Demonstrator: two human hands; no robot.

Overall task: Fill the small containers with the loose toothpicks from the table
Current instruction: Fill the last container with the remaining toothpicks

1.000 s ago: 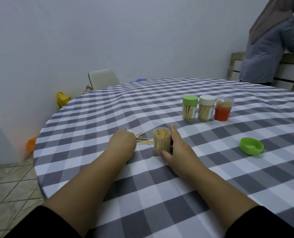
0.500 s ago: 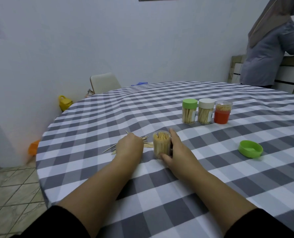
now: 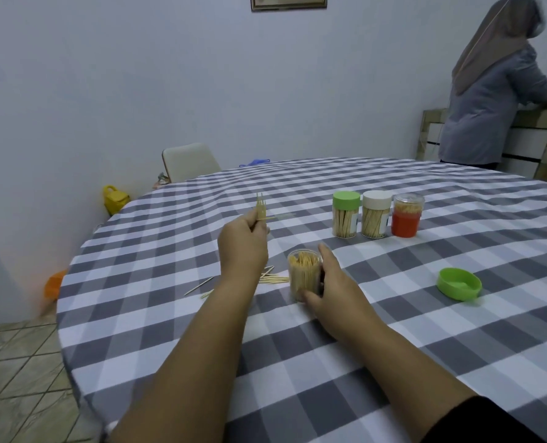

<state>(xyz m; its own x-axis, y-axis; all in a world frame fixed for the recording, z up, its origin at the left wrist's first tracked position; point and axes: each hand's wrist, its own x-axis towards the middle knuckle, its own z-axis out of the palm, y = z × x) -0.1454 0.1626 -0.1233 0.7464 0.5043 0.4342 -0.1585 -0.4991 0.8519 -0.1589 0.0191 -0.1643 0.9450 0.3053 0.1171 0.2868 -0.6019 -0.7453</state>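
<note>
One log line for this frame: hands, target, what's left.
left hand: raised, pinching small bunch of wooden toothpicks | right hand: gripping open clear plastic container, nearly full | left: loose toothpicks on checked tablecloth

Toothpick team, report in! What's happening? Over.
Left hand pinching toothpicks, lifted. Right hand holding open container. More loose toothpicks on table. Nothing blocking.

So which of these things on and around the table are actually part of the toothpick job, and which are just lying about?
Part of the job:
- open container, held by right hand
- toothpick bunch in left hand
- loose toothpicks
- three containers: green-capped, white-capped, red
- green lid

Lying about:
- chair
- yellow bag
- wall picture
</note>
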